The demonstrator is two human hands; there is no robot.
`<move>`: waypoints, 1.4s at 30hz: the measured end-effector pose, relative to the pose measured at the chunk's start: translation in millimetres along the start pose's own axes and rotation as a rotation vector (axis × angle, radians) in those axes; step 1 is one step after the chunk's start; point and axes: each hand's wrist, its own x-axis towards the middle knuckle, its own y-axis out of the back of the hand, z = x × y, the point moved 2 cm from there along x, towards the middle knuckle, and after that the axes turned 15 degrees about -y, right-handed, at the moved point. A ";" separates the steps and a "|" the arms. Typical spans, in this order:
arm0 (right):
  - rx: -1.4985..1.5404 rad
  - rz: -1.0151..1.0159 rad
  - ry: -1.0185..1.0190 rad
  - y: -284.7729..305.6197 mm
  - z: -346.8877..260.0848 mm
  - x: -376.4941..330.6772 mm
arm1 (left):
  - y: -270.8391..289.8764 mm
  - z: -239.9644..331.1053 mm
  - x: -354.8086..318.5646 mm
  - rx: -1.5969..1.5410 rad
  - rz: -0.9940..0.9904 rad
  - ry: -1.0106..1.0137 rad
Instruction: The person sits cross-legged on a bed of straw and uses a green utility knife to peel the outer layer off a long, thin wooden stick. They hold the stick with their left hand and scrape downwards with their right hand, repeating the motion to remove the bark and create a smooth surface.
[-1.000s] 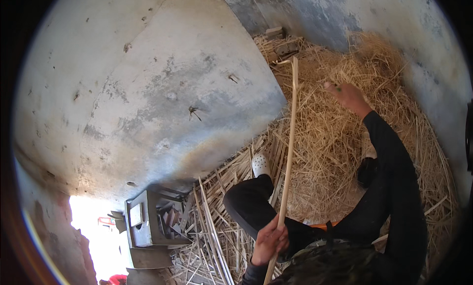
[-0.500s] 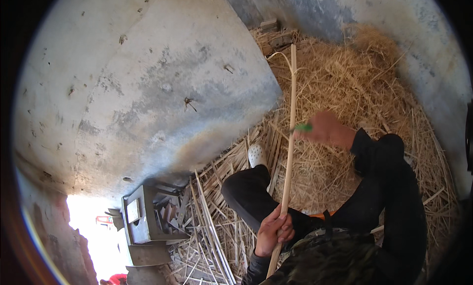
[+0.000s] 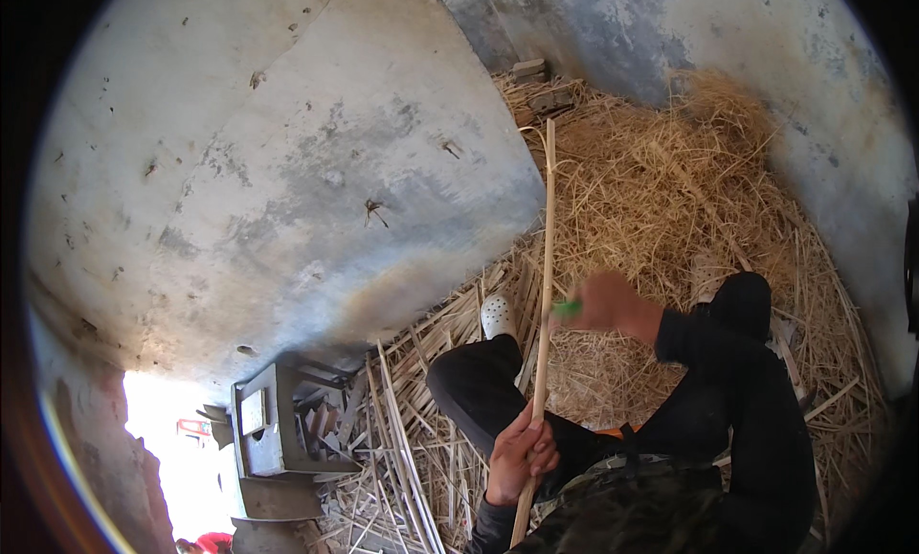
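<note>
A long pale wooden stick (image 3: 548, 238) stands out in front of me, tilted slightly, its lower end near my body. My left hand (image 3: 522, 455) is closed around its lower part. My right hand (image 3: 611, 303), smeared by motion, is closed on a small green-handled tool (image 3: 567, 309). The tool's tip meets or lies very near the right side of the stick, about midway along it; its working end is too blurred to make out. Close to the stick's far end, a thin curled strip (image 3: 532, 133) hangs off to the left.
Straw-like shavings (image 3: 661, 190) lie heaped at the far right. Split sticks (image 3: 407, 449) cover the floor at the left, beside a grey wooden stool (image 3: 273, 429). A stained wall (image 3: 287, 171) rises at the left. My bent leg and white shoe (image 3: 497, 316) are beside the stick.
My right hand and the green-handled tool have moved down the stick toward me. The stick's far end has swung slightly left and lower. My left hand keeps its hold.
</note>
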 end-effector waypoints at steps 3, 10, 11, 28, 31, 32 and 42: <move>-0.070 0.016 -0.085 6.6 41.1 26.4 | -3.9 -1.0 -1.0 0.010 0.003 0.048; -0.084 0.107 0.042 -8.7 40.4 20.6 | -2.0 -3.1 -6.2 0.214 -0.018 -0.047; -0.145 0.126 -0.006 -8.1 54.5 29.2 | -3.5 -5.1 -9.2 0.236 -0.035 -0.043; -0.141 0.187 -0.404 51.1 155.3 99.1 | -7.3 -15.1 -3.3 0.183 -0.075 0.079; 0.002 0.010 -0.440 40.8 112.7 81.4 | -8.2 -5.5 7.2 0.166 -0.031 0.096; -0.030 -0.050 -0.391 41.7 87.6 67.3 | -5.5 -2.5 11.2 0.099 -0.023 0.077; -0.024 -0.171 -0.189 18.9 19.6 26.8 | -7.4 4.5 22.3 -0.198 -0.028 0.097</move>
